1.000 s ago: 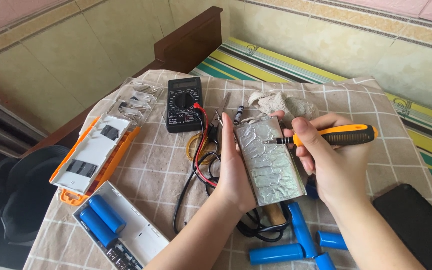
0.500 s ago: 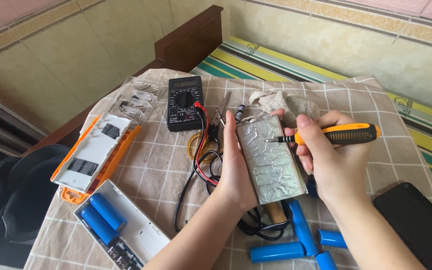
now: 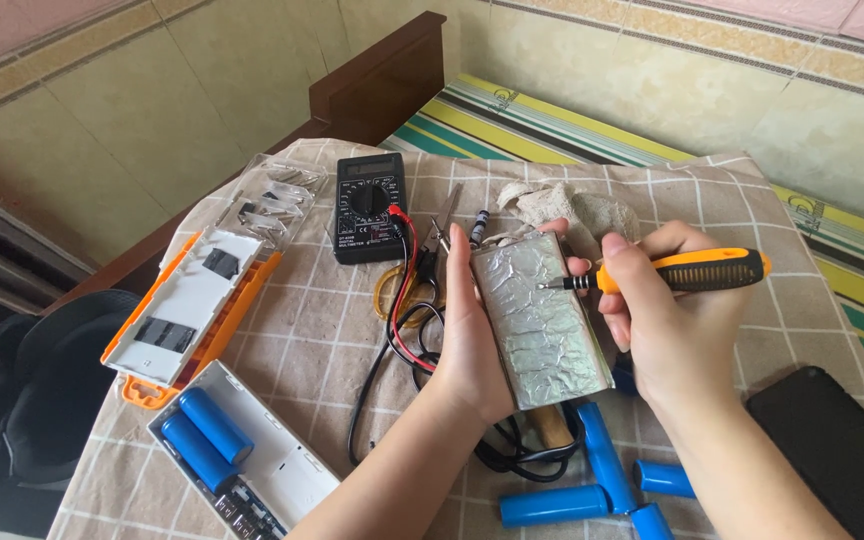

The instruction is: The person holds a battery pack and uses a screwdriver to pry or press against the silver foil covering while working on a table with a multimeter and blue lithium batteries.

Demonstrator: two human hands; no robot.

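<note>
- The left hand (image 3: 472,340) grips a flat rectangular pack wrapped in crinkled silver foil (image 3: 542,320) by its left edge, holding it above the checked cloth-covered table (image 3: 332,330).
- The pack's long axis runs from near to far.
- The right hand (image 3: 672,330) is closed around an orange-and-black screwdriver (image 3: 672,272), which lies crosswise, pointing left.
- Its tip touches the foil near the far end; blue cylindrical cells (image 3: 592,480) lie nearer.
</note>
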